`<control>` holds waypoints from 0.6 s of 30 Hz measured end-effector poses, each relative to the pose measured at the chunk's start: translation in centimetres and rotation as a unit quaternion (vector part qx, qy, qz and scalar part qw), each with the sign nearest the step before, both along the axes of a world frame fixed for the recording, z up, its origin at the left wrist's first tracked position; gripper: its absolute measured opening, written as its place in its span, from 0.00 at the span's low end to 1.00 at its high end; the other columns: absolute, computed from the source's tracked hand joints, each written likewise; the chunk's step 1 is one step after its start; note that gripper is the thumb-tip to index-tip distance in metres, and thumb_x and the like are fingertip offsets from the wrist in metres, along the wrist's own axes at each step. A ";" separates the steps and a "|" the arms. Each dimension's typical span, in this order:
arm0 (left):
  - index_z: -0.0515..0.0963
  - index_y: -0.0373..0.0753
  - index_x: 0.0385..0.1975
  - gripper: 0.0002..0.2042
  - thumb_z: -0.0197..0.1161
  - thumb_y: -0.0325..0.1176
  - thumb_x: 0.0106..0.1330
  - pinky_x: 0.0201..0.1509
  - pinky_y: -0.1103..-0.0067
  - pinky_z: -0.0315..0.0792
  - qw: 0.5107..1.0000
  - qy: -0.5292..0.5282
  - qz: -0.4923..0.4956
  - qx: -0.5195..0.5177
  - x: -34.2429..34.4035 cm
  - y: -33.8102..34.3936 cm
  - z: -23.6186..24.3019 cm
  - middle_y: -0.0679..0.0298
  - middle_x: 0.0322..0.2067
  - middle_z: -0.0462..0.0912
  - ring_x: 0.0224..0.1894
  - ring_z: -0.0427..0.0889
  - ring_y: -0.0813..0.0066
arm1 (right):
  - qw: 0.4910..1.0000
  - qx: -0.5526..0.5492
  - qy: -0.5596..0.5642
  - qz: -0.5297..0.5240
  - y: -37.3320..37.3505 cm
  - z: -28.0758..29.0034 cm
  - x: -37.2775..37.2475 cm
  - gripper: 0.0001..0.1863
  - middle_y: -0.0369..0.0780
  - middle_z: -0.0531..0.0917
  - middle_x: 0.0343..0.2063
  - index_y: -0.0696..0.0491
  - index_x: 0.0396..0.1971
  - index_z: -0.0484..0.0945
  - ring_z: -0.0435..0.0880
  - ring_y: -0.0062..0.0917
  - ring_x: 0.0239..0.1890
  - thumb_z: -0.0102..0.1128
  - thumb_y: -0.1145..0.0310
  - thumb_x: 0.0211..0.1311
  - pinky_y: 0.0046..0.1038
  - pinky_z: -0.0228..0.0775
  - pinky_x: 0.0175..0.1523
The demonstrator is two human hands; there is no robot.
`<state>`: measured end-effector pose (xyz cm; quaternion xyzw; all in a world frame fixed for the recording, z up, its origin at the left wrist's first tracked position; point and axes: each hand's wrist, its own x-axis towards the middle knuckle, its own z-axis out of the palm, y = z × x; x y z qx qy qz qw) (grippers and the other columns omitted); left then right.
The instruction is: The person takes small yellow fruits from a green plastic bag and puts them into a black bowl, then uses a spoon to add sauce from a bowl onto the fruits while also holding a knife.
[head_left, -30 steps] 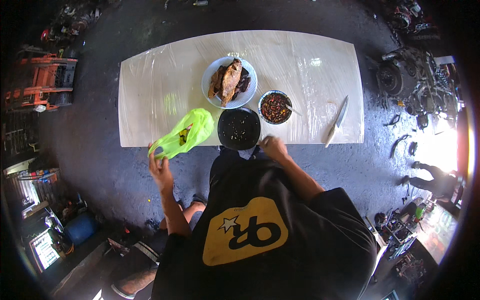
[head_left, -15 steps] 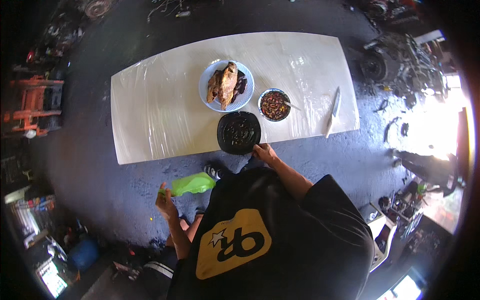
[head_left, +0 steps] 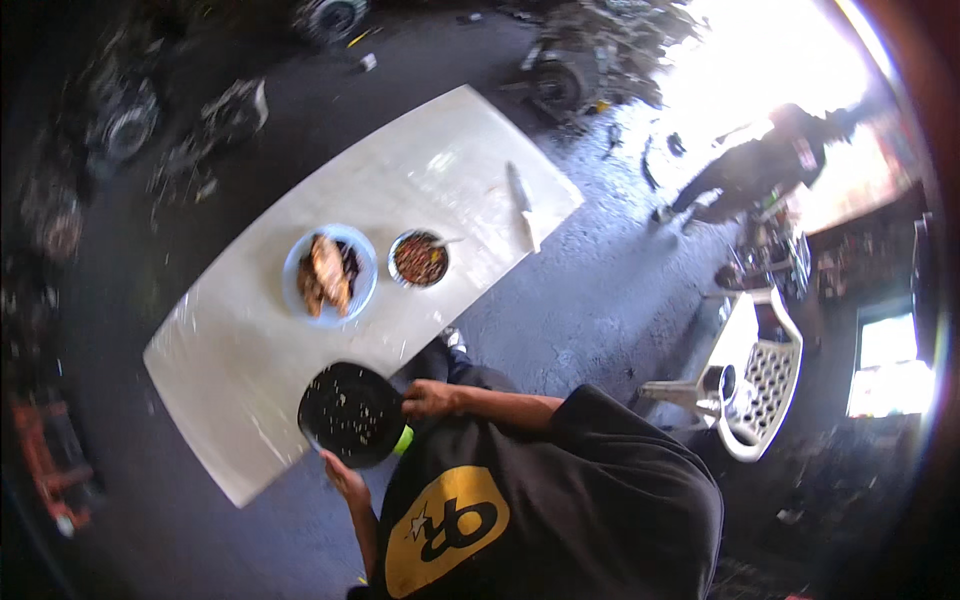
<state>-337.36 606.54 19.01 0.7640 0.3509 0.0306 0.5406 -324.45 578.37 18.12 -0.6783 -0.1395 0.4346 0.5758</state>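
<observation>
A black squarish plate (head_left: 352, 415) with pale bits and grains scattered on it is held at the table's near edge. My right hand (head_left: 432, 398) grips its right rim. At its lower left rim is my left hand (head_left: 346, 478), fingers against the edge and partly hidden under it. A bit of bright green plastic (head_left: 403, 440) shows beside the plate; the rest is hidden behind it. On the table, a blue-and-white plate (head_left: 290, 285) bears browned cooked meat (head_left: 328, 272) and darker pieces. Beside it stands a bowl of dark chopped sauce (head_left: 420, 260) with a spoon (head_left: 446, 241).
The table (head_left: 235, 385) has clear plastic film over it. A white-handled knife (head_left: 524, 206) lies near its right end. To the right stand a white plastic chair (head_left: 775, 385) and a person (head_left: 745, 165) by the bright opening. Vehicle parts (head_left: 565, 85) sit beyond the table.
My view has swung to the right. The black plate has moved left off the table edge, and my left hand has come up to its rim. The green plastic is now mostly hidden.
</observation>
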 end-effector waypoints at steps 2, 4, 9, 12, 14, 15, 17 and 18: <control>0.68 0.23 0.66 0.34 0.40 0.54 0.83 0.68 0.66 0.68 0.982 -0.066 -0.108 0.138 -0.8 2.3 -2.1 0.37 0.63 0.73 0.62 0.74 0.49 | 0.996 0.011 -0.083 0.031 -0.7 1.9 1.5 0.22 0.43 0.87 0.28 0.60 0.37 0.85 0.86 0.30 0.33 0.60 0.52 0.71 0.34 0.77 0.41; 0.68 0.24 0.66 0.33 0.40 0.53 0.83 0.68 0.66 0.68 0.982 -0.062 -0.125 0.128 3.6 1.3 -2.9 0.38 0.62 0.73 0.62 0.75 0.49 | 0.987 -0.016 -0.155 0.025 -3.0 1.7 3.5 0.23 0.44 0.88 0.29 0.58 0.37 0.85 0.87 0.32 0.33 0.62 0.49 0.69 0.36 0.77 0.41; 0.69 0.25 0.66 0.30 0.41 0.50 0.82 0.67 0.66 0.69 0.988 -0.026 -0.135 0.075 16.3 -3.9 -0.9 0.40 0.62 0.74 0.62 0.76 0.50 | 0.843 -0.282 -0.136 -0.437 -16.1 -1.1 11.9 0.14 0.45 0.89 0.36 0.49 0.42 0.86 0.89 0.39 0.40 0.66 0.57 0.63 0.39 0.80 0.47; 0.69 0.26 0.66 0.29 0.41 0.48 0.82 0.66 0.66 0.70 0.988 0.001 -0.139 0.071 21.6 -6.2 0.4 0.41 0.62 0.75 0.61 0.77 0.51 | 0.700 -0.472 -0.237 -0.481 -25.2 -2.4 16.2 0.25 0.48 0.73 0.57 0.49 0.59 0.74 0.72 0.46 0.64 0.65 0.61 0.63 0.49 0.68 0.63; 0.69 0.27 0.66 0.28 0.41 0.47 0.82 0.66 0.66 0.70 0.988 0.013 -0.138 0.067 24.1 -7.4 1.2 0.42 0.62 0.76 0.61 0.77 0.52 | 0.685 -0.509 -0.196 -0.483 -28.7 -3.1 18.0 0.28 0.49 0.72 0.60 0.51 0.62 0.71 0.71 0.47 0.65 0.65 0.62 0.62 0.49 0.69 0.63; 0.69 0.27 0.66 0.28 0.42 0.46 0.82 0.66 0.66 0.71 0.988 0.019 -0.135 0.069 25.0 -7.7 1.6 0.42 0.62 0.76 0.61 0.77 0.52 | 0.676 -0.516 -0.188 -0.492 -29.7 -3.5 18.8 0.29 0.49 0.72 0.60 0.52 0.61 0.71 0.71 0.47 0.65 0.66 0.62 0.61 0.50 0.69 0.63; 0.69 0.28 0.66 0.27 0.42 0.45 0.82 0.66 0.66 0.71 0.990 0.026 -0.117 0.077 26.3 -7.0 2.7 0.43 0.61 0.76 0.61 0.78 0.52 | 0.698 -0.497 -0.175 -0.486 -30.5 -4.4 21.5 0.29 0.51 0.71 0.61 0.52 0.62 0.71 0.71 0.48 0.65 0.66 0.62 0.61 0.51 0.69 0.63; 0.69 0.28 0.66 0.26 0.42 0.44 0.82 0.66 0.66 0.71 0.991 0.031 -0.100 0.082 25.9 -5.9 3.4 0.43 0.61 0.76 0.61 0.78 0.53 | 0.720 -0.482 -0.164 -0.472 -29.8 -5.2 22.5 0.30 0.52 0.71 0.62 0.53 0.62 0.71 0.71 0.49 0.65 0.66 0.63 0.60 0.52 0.69 0.63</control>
